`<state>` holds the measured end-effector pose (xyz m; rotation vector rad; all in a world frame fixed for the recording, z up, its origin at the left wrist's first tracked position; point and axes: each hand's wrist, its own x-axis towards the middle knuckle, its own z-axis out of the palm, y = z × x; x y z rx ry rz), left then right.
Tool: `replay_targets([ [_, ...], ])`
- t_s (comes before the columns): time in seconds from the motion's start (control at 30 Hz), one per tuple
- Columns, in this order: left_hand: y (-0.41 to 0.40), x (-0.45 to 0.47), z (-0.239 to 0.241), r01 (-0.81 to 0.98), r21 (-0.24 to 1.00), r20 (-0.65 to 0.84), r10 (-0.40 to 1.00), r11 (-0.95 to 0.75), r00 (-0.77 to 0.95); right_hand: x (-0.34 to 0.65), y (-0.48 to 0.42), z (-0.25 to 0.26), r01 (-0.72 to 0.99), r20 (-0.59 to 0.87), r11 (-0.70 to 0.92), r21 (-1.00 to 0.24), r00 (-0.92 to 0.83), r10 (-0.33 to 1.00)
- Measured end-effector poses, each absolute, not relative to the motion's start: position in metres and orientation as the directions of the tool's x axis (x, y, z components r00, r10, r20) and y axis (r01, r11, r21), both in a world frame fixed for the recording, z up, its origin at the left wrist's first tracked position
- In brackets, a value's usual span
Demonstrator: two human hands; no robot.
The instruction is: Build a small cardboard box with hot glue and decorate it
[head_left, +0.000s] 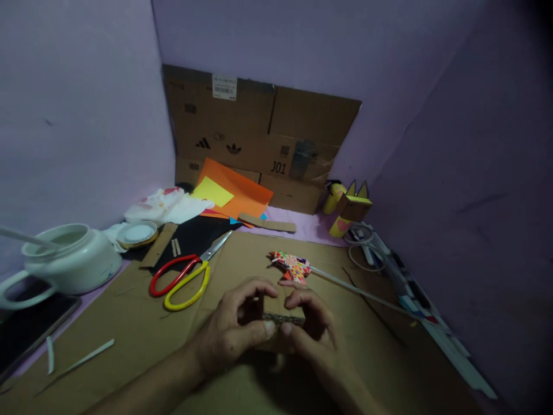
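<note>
A small cardboard piece (283, 311) with a layered, corrugated edge sits between both hands near the front middle. My left hand (235, 320) grips its left side, thumb at the front edge and fingers over the top. On the right side, my right hand (313, 325) holds it the same way, the two thumbs almost meeting. Part of the piece is hidden by the fingers. Just beyond the hands lies a flower-patterned glue gun (291, 265) with a long pale glue stick (345, 282) in its back. Scissors (190, 282) with red and yellow handles rest to the left.
At left stand a white pot (73, 259) and a dark phone (38, 320). Orange paper (246, 193) and a cardboard strip (268, 223) lie behind. A yellow and brown cardboard figure (354, 207) is at back right. Large cardboard (254, 121) leans on the wall.
</note>
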<state>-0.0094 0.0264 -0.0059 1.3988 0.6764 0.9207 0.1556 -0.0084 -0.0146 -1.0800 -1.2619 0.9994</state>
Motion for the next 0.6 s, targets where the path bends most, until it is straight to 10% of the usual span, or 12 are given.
replay_targets([
  [0.6, 0.0192, -0.0042, -0.0090, -0.316, 0.942, 0.245, 0.878, -0.114, 0.412, 0.1513, -0.0127, -0.0150, 0.007, 0.224, 0.225, -0.974, 0.094, 0.970],
])
